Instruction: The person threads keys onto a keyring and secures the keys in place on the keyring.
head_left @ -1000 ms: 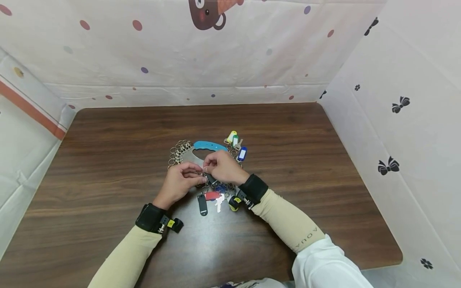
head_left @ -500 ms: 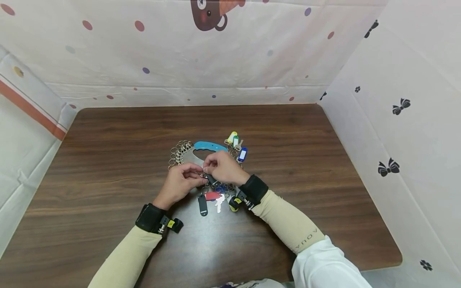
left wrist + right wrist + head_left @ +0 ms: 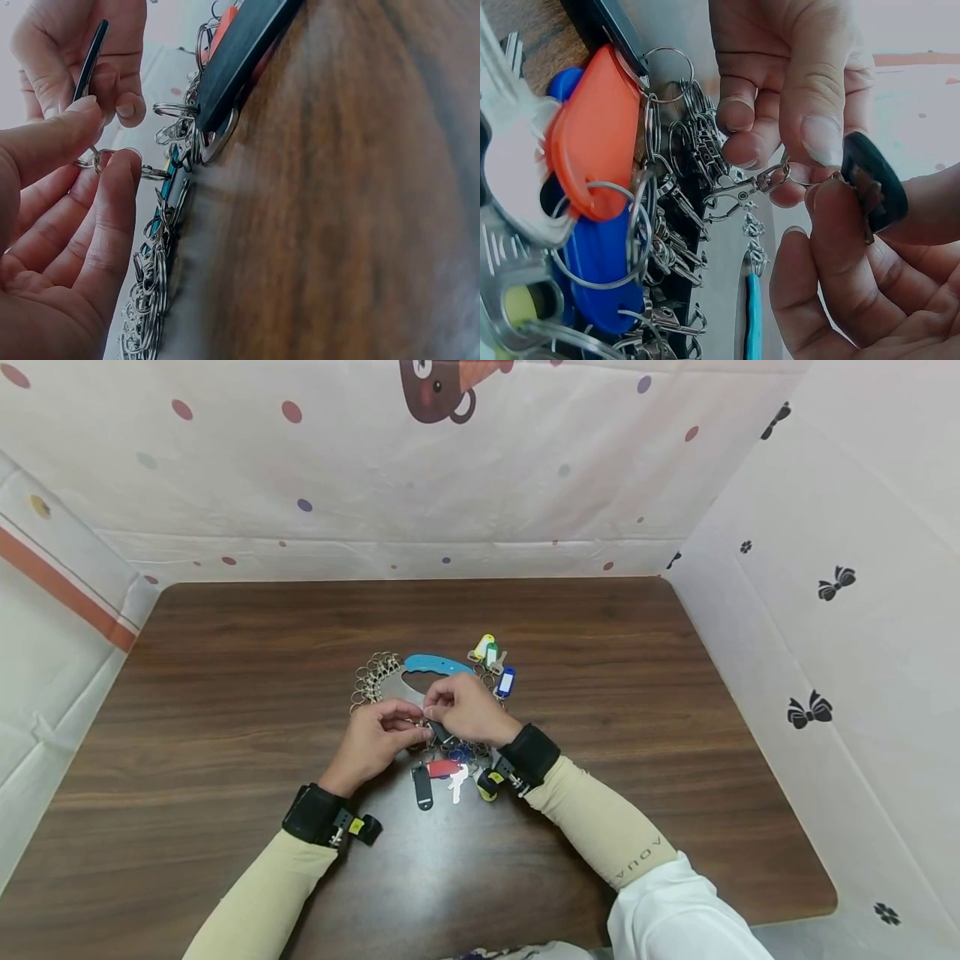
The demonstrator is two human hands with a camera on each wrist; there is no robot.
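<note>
A metal key hoop with a blue handle point(image 3: 437, 664) lies on the table, its edge lined with rings and clips. My left hand point(image 3: 375, 739) pinches a small metal ring point(image 3: 96, 159) joined to a swivel clip point(image 3: 769, 178) at the hoop's near side. Close beside it, my right hand point(image 3: 472, 710) pinches a black key tag point(image 3: 874, 176) by its ring end; something brownish, perhaps a key, shows against the tag. The thumb and fingers partly hide where the two rings meet. Both hands are over the hoop, fingertips nearly touching.
Around the hoop hang another black tag point(image 3: 423, 787), a red tag point(image 3: 442, 767), a silver key point(image 3: 457, 782) and a blue tag point(image 3: 506, 682). A yellow tag point(image 3: 483, 646) and a green tag point(image 3: 491, 654) lie at the back right. Bare rings point(image 3: 367, 677) line the left side.
The hands stay in the same place, with only tiny finger movements. The hoop and tags have not visibly moved.
</note>
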